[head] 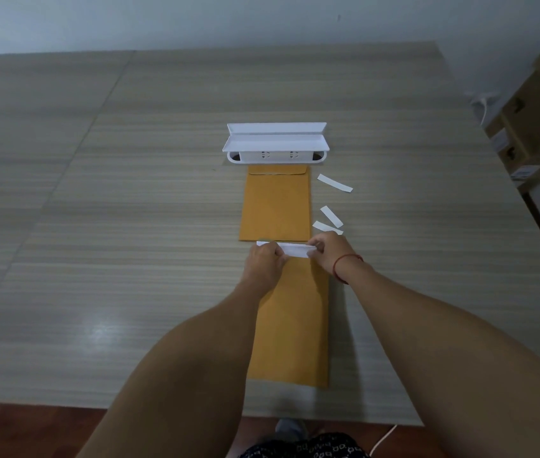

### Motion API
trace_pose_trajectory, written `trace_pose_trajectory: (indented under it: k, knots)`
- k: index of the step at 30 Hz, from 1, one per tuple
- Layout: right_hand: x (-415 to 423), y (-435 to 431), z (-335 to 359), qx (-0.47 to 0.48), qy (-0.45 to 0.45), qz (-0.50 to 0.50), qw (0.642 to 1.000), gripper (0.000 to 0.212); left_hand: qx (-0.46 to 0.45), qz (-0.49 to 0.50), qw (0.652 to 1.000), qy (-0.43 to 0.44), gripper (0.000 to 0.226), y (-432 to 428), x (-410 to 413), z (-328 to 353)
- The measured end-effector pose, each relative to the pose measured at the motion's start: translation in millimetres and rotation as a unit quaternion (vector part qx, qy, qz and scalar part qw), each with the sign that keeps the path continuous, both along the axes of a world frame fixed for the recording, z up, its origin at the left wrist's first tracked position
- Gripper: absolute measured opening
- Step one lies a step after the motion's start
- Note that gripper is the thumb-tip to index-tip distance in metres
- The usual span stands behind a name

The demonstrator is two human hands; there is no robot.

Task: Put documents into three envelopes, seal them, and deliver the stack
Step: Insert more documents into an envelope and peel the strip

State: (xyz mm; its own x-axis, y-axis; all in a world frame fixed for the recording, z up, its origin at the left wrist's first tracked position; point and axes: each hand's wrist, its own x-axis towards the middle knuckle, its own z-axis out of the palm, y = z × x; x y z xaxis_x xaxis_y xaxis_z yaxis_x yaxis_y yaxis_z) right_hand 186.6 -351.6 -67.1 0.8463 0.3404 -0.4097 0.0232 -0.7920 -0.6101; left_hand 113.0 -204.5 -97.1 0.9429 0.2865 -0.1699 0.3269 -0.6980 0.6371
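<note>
At the far end of the near brown paper envelope [291,325] on the grey wood-grain bench [129,193], both hands, left [263,264] and right [328,251], pinch the white release strip [295,249]. Peel slowly and flat, then press the flap evenly.

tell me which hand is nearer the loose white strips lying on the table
Right. The right hand sits just below the nearest loose white strip, almost touching it; the left hand is farther left, across the envelope.
</note>
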Motion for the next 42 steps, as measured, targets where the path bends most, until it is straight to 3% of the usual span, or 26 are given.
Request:
trace_pose_trajectory:
  k: [5,12,18,21,26,30,33,42]
  knots:
    - [0,2,-1,0.059,-0.001,-0.033,0.998,0.015,0.000,-0.010,1.000,-0.003,0.018,3,1,3]
    - [6,1,0,-0.033,0.003,0.066,0.997,0.021,0.013,-0.018,1.000,-0.007,0.017,-1,-1,2]
    - [6,0,0,-0.030,0.012,0.070,0.997,0.032,0.094,-0.036,0.995,0.001,0.022,-2,0,6]
    - [4,1,-2,-0.017,0.018,0.056,0.998,0.038,0.090,-0.030,0.995,0.009,0.019,-1,1,10]
    - [1,3,-2,0.002,0.030,0.053,0.998,0.028,0.078,-0.027,0.997,-0.008,0.016,1,2,12]
    - [1,1,-6,-0.030,0.025,0.102,0.994,0.037,0.090,-0.048,0.995,0.016,0.024,2,1,15]
    - [2,2,-5,-0.049,0.012,0.121,0.991,0.032,0.098,-0.054,0.993,0.031,0.025,1,-2,12]
    - [-3,4,-6,-0.083,-0.013,0.140,0.987,0.024,0.091,-0.049,0.994,0.042,0.014,0,-6,10]
